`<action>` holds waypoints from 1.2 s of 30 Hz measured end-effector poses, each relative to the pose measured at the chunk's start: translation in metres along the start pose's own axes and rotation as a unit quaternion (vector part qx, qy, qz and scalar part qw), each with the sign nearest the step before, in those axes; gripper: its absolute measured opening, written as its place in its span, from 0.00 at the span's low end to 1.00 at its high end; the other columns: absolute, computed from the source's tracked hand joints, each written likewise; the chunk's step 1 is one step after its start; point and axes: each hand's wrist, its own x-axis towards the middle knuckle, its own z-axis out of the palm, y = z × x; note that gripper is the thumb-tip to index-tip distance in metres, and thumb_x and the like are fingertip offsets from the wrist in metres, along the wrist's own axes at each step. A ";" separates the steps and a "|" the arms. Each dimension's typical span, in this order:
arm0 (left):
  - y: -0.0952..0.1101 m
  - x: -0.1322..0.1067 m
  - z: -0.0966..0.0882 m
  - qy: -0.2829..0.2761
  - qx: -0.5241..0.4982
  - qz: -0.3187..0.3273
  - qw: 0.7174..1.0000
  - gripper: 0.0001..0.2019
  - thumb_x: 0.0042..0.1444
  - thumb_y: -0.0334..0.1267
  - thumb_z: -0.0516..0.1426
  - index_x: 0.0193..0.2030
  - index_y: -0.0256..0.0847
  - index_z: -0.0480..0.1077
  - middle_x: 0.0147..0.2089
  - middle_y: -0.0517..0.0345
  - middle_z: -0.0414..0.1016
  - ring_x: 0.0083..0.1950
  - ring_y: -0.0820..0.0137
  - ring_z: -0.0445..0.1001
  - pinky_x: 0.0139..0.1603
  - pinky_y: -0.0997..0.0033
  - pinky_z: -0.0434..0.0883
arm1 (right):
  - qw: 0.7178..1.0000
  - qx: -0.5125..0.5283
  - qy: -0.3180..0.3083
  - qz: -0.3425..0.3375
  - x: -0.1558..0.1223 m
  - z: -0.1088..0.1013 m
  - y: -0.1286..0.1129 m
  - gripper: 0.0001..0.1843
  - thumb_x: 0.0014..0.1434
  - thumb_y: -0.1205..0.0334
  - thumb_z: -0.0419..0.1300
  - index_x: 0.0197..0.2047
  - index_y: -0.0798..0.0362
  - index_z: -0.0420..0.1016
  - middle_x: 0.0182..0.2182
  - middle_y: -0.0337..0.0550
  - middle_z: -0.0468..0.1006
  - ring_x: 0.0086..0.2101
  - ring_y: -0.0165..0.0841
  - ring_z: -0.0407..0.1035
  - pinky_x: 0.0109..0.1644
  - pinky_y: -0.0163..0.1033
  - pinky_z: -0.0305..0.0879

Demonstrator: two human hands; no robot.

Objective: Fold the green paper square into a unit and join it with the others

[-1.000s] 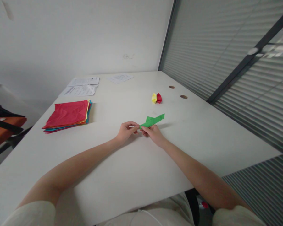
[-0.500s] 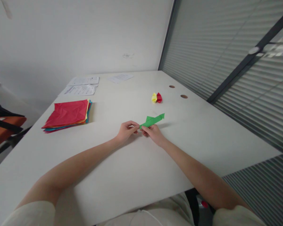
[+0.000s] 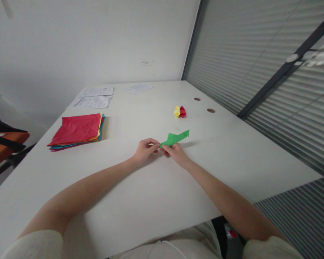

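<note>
A strip of folded green paper (image 3: 177, 139) slants up to the right from my fingers, a little above the table. Its near left end is pinched by my left hand (image 3: 146, 150), thumb against fingertips. Right beside that, my right hand (image 3: 176, 154) grips the same paper low down, thumb on top. The free end is narrow with a small pointed corner, and a flap sticks up along the far edge. The fingertips hide the exact folds at the held end.
On the white table (image 3: 140, 212) a stack of coloured paper sheets (image 3: 78, 128), red on top, lies at left. Behind it are printed pages (image 3: 93, 102). A yellow and red folded paper piece (image 3: 180, 112) sits beyond my hands, near two cable holes (image 3: 211, 110). Blinds (image 3: 259, 54) run along the right.
Almost nothing differs. The green paper's free end has shifted very slightly to the right, while both hands keep their pinch on it.
</note>
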 end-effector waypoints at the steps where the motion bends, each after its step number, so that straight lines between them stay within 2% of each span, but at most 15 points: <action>1: 0.000 0.000 0.000 0.000 0.001 -0.001 1.000 0.15 0.45 0.45 0.66 0.31 0.35 0.72 0.28 0.57 0.75 0.26 0.74 0.72 0.30 0.70 0.69 | 1.000 -0.001 -0.001 -0.002 0.000 0.000 0.000 0.23 0.46 0.43 0.64 0.24 0.58 0.75 0.17 0.39 0.72 0.20 0.26 0.61 0.23 0.33 0.54; 36: 0.000 0.001 0.001 -0.011 0.010 0.000 1.000 0.16 0.45 0.47 0.66 0.31 0.35 0.72 0.28 0.57 0.74 0.26 0.73 0.72 0.31 0.69 0.70 | 1.000 -0.017 -0.015 -0.020 0.001 -0.001 0.005 0.25 0.46 0.40 0.63 0.25 0.58 0.75 0.17 0.39 0.71 0.19 0.26 0.61 0.23 0.33 0.56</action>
